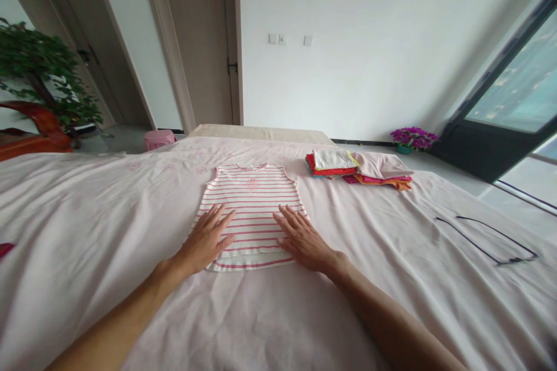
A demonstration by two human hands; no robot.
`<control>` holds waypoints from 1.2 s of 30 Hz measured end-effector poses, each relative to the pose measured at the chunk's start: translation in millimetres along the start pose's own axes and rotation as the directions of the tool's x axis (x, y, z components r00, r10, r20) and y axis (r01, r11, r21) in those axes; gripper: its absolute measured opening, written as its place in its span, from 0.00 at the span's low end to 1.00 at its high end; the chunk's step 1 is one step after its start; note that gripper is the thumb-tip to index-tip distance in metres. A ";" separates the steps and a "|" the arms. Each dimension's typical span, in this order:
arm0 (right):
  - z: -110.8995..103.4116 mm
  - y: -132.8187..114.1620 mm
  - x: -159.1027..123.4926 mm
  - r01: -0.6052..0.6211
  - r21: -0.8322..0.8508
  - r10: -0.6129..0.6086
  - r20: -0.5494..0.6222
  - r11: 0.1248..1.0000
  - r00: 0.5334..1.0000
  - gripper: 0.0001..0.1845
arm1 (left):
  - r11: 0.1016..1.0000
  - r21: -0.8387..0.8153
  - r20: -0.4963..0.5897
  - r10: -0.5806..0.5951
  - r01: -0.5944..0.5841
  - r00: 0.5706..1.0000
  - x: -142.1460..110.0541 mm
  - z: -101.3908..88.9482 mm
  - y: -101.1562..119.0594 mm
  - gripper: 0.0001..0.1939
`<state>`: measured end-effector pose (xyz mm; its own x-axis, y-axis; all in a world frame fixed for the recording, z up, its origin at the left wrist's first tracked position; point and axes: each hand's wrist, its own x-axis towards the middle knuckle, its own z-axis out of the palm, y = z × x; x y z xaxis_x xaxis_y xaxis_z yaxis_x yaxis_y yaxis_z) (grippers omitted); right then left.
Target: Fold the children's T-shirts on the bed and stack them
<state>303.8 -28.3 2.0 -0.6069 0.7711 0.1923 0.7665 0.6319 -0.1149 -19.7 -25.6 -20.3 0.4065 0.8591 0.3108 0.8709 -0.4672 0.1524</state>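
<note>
A sleeveless shirt [252, 208] with white and red stripes lies spread flat in the middle of the frame, on a pale pink sheet [108, 214] that has many soft wrinkles. Its neck points to the top of the frame, and its hem is toward the bottom. A small pink print is on the chest.

The left hand [209, 236] is on the left side of the shirt, palm down, with the fingers apart. The right hand [300, 237] is on the right side in the same manner, its fingers also a little apart. Neither hand grips the cloth, and the two hands are apart from each other.

Right of centre, above the right hand in the frame, two piles of folded clothes lie side by side: one with white and red cloth [333, 162], the other with pale pink and orange cloth [383, 168]. At the right of the frame, a pair of glasses [517, 259] rests on the sheet. A pink stool [159, 139] stands beyond the sheet, at the left.
</note>
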 end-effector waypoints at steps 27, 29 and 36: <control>25.4 -3.8 86.8 0.020 -0.080 -0.014 0.079 0.997 0.997 0.34 | 0.968 0.143 0.064 -0.218 0.207 0.974 110.9 34.3 -37.6 0.33; 33.2 3.1 85.8 0.005 -0.075 -0.001 0.063 0.997 0.998 0.34 | 0.955 0.165 0.080 -0.263 0.248 0.961 103.2 38.0 -52.5 0.33; 38.6 26.6 67.0 -0.094 -0.110 0.086 -0.070 0.990 0.994 0.32 | 0.930 0.216 0.058 -0.315 0.296 0.947 84.9 38.7 -73.9 0.34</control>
<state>275.4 43.1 -25.8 -0.5222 0.8154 0.2498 0.8384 0.5445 -0.0248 -38.8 89.9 -41.4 0.1270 0.9731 0.1924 0.9903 -0.1353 0.0308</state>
